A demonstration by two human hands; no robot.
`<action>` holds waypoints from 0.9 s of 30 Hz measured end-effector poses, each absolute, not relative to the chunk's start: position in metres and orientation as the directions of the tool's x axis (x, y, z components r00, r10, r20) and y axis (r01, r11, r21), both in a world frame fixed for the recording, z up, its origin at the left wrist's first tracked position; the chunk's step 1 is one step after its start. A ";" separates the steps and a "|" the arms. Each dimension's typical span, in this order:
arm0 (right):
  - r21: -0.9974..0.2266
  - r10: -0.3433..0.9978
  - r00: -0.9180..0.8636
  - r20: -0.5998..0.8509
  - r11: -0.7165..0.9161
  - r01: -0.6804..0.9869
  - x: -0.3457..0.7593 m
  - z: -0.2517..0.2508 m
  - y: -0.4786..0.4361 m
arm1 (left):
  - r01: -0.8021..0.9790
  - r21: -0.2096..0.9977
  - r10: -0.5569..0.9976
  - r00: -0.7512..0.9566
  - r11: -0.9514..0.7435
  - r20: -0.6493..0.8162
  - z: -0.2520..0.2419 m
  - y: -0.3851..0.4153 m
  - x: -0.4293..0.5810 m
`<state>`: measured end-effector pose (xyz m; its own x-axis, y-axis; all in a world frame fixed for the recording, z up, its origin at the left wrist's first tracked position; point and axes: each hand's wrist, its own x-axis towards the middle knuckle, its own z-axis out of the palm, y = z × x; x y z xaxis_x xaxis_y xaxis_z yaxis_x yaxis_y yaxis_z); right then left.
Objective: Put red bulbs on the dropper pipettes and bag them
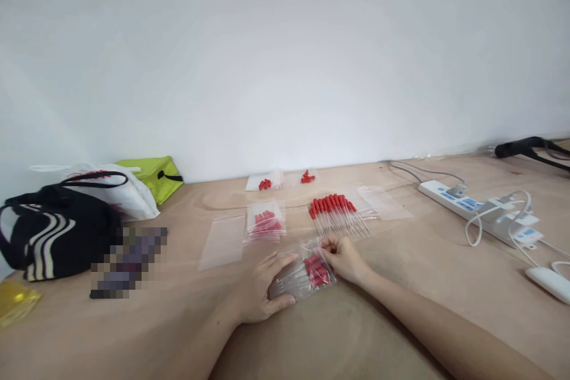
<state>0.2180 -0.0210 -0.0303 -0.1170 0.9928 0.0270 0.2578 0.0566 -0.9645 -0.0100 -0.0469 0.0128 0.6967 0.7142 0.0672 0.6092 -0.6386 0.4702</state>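
A clear plastic zip bag (294,279) with several red-bulbed glass droppers inside lies on the table between my hands. My left hand (262,291) holds its left end, the fingers along the upper side and the thumb at the lower edge. At the upper right corner, the fingers of my right hand (342,256) pinch the bag's edge. Just beyond the right hand lies a row of loose droppers (333,205), red bulbs pointing away from me and clear tubes toward me. A stack of small zip bags with red bulbs (267,222) sits behind the left hand.
Flat clear bags (222,243) (385,202) lie on both sides. Near the wall are small piles of red bulbs (265,184) (307,177) on bags. A white power strip (467,208) with cables is at right; a black bag (62,228) and a green bag (151,175) stand left.
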 end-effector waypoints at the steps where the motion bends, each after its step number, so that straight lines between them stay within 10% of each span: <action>1: -0.946 0.994 -0.102 0.047 0.077 0.315 0.220 -0.028 -0.020 | 0.602 0.468 0.706 0.705 -0.647 0.070 0.013 -0.047 -0.010; 9: -0.529 0.969 0.003 0.246 0.132 0.838 0.226 0.001 0.016 | 0.594 0.443 0.683 0.728 -0.671 0.058 0.018 -0.046 -0.007; 27: -0.476 0.976 0.171 0.132 -0.089 0.875 0.193 0.014 0.044 | 0.585 0.451 0.669 0.742 -0.674 0.037 0.014 -0.045 -0.009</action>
